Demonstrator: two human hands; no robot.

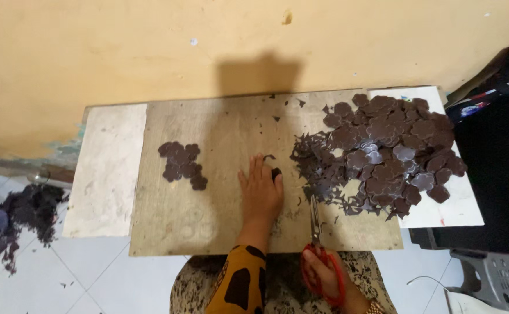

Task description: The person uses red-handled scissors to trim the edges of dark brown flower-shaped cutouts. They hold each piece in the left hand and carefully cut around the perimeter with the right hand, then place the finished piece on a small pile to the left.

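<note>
Down at the lower middle of the head view, the left hand lies flat and released on the surface, its fingertips beside one small dark brown cutout. The right hand, at the bottom edge, is clenched through the red handles of a pair of scissors whose blades point up toward the big pile of brown flower-shaped pieces at the upper right. To do this well, I judge, the blades should stay clear of the flat hand while it picks up the loose piece. A small sorted group of cutouts sits left of centre. The surface is a worn plywood board against a yellow wall; scraps litter the white tiled floor at lower left.
</note>
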